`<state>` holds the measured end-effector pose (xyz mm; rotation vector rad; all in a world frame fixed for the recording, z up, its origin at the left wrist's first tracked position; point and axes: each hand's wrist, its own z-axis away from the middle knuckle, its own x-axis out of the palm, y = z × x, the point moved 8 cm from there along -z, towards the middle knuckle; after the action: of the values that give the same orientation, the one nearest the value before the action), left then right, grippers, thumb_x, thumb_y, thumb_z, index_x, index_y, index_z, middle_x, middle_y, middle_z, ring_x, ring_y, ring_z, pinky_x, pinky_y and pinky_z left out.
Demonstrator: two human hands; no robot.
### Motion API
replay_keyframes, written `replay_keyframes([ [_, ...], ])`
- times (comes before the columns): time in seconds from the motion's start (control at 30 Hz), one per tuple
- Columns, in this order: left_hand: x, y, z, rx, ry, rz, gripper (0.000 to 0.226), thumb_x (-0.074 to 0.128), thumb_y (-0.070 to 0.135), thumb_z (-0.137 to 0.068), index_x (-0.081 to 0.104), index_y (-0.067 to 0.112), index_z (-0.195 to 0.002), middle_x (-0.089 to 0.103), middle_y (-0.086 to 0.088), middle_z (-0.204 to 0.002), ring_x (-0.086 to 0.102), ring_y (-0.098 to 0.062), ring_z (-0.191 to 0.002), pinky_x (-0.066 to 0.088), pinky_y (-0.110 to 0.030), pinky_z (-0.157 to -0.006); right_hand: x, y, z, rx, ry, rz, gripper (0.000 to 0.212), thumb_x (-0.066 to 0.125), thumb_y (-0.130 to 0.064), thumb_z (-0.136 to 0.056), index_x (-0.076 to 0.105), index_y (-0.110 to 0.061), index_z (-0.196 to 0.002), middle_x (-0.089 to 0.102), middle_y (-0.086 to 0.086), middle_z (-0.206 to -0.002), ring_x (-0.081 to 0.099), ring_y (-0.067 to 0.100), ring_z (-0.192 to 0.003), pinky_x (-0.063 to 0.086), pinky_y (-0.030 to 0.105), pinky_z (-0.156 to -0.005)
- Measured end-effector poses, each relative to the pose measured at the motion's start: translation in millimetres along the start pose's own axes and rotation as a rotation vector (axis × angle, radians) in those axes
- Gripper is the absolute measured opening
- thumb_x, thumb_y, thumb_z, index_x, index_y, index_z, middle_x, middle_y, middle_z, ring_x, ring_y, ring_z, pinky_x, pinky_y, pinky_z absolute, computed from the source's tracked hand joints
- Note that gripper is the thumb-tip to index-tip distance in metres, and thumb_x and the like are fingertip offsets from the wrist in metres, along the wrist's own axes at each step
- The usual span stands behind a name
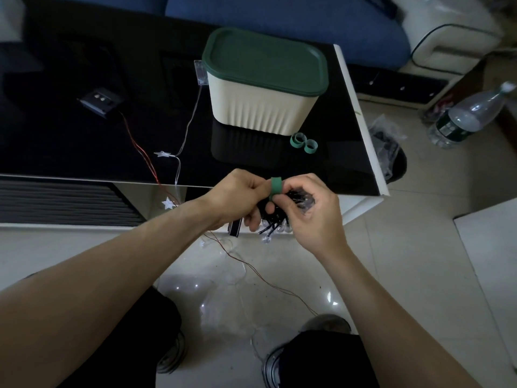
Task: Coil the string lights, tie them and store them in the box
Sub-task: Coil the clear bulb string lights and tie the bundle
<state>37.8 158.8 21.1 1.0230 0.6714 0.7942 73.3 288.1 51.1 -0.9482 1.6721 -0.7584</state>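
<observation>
A coiled bundle of black-wired string lights (275, 222) with clear bulbs hangs between my hands at the table's front edge. A green strap (275, 187) is looped over the top of the bundle. My left hand (237, 198) pinches the strap and holds the coil from the left. My right hand (310, 212) curls around the bundle's right side, fingers at the strap. The cream box with a dark green lid (264, 82) stands shut on the black table (70, 141), behind my hands.
Two more green straps (303, 142) lie rolled beside the box. A star string light (163, 154) with a clear battery case (201, 72) and a red-wired black battery box (99, 103) trail off the table to the floor. A plastic bottle (470, 116) lies at right.
</observation>
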Motion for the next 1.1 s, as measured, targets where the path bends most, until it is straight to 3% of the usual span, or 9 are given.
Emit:
replay_keyframes([
  [0.17, -3, 5, 2, 0.036, -0.041, -0.001, 0.042, 0.037, 0.024, -0.107, 0.057, 0.003, -0.076, 0.061, -0.004, -0.056, 0.051, -0.019, -0.037, 0.04, -0.031, -0.049, 3, -4, 2, 0.063, 0.107, -0.075, 0.016, 0.076, -0.005, -0.085, 0.069, -0.017, -0.093, 0.066, -0.001, -0.092, 0.067, 0.013, -0.084, 0.052, 0.024, -0.076],
  [0.27, 1, 5, 6, 0.028, -0.14, 0.092, 0.036, 0.035, 0.012, -0.104, 0.057, 0.0, -0.079, 0.058, -0.024, -0.063, 0.053, -0.025, -0.04, 0.041, -0.035, -0.053, -2, -2, -2, 0.161, 0.083, -0.154, 0.015, 0.078, -0.002, -0.084, 0.071, -0.01, -0.094, 0.071, -0.004, -0.083, 0.07, 0.006, -0.077, 0.052, 0.018, -0.072],
  [0.33, 6, 7, 8, 0.028, -0.2, 0.179, 0.026, 0.041, 0.01, -0.098, 0.058, -0.002, -0.084, 0.058, -0.018, -0.07, 0.055, -0.028, -0.043, 0.043, -0.034, -0.054, -9, -2, -5, 0.186, 0.069, -0.128, 0.017, 0.081, -0.005, -0.081, 0.072, -0.014, -0.092, 0.072, -0.009, -0.081, 0.069, 0.003, -0.075, 0.051, 0.014, -0.071],
  [0.4, 8, 6, 7, 0.021, -0.182, 0.174, 0.035, 0.044, 0.025, -0.101, 0.06, 0.0, -0.083, 0.058, -0.013, -0.071, 0.053, -0.027, -0.041, 0.044, -0.034, -0.056, -11, -3, -5, 0.198, 0.061, -0.098, 0.017, 0.083, -0.008, -0.08, 0.072, -0.018, -0.088, 0.072, -0.01, -0.081, 0.07, 0.004, -0.075, 0.052, 0.015, -0.071],
  [0.5, 6, 3, 3, 0.035, -0.091, 0.073, 0.053, 0.047, 0.046, -0.099, 0.061, -0.001, -0.079, 0.055, -0.022, -0.071, 0.049, -0.023, -0.037, 0.043, -0.034, -0.055, -10, -6, -1, 0.178, 0.081, -0.053, 0.014, 0.084, -0.012, -0.079, 0.073, -0.018, -0.085, 0.073, -0.006, -0.083, 0.071, 0.009, -0.077, 0.055, 0.02, -0.072],
  [0.7, 6, -6, -2, -0.079, -0.023, 0.267, 0.039, 0.05, 0.027, -0.101, 0.065, -0.009, -0.098, 0.063, -0.014, -0.07, 0.047, -0.02, -0.034, 0.038, -0.027, -0.045, -12, -16, 0, 0.04, 0.128, 0.054, 0.014, 0.086, -0.009, -0.076, 0.075, -0.013, -0.083, 0.07, -0.004, -0.086, 0.068, 0.009, -0.08, 0.055, 0.022, -0.074],
  [0.9, 5, -11, -3, -0.148, 0.06, 0.272, 0.038, 0.045, 0.023, -0.102, 0.064, -0.01, -0.107, 0.068, -0.012, -0.069, 0.055, -0.023, -0.039, 0.039, -0.028, -0.044, -7, -21, -9, -0.065, -0.034, 0.087, 0.013, 0.084, -0.002, -0.077, 0.074, -0.006, -0.084, 0.07, 0.001, -0.09, 0.068, 0.012, -0.084, 0.055, 0.022, -0.078],
  [1.0, 8, -16, -3, -0.182, 0.07, 0.237, 0.035, 0.042, 0.021, -0.102, 0.066, -0.004, -0.104, 0.071, -0.012, -0.072, 0.065, -0.027, -0.051, 0.047, -0.027, -0.045, -2, -19, -10, -0.052, -0.164, 0.141, 0.018, 0.077, 0.008, -0.078, 0.071, -0.008, -0.084, 0.067, 0.001, -0.093, 0.066, 0.01, -0.086, 0.055, 0.021, -0.079],
  [1.1, 8, -16, -2, -0.19, 0.054, 0.253, 0.032, 0.044, 0.02, -0.101, 0.068, -0.002, -0.103, 0.073, -0.015, -0.078, 0.072, -0.03, -0.062, 0.055, -0.03, -0.053, -1, -22, -9, -0.081, -0.17, 0.185, 0.022, 0.073, 0.011, -0.077, 0.067, -0.01, -0.08, 0.066, 0.001, -0.093, 0.065, 0.009, -0.086, 0.053, 0.017, -0.077],
])
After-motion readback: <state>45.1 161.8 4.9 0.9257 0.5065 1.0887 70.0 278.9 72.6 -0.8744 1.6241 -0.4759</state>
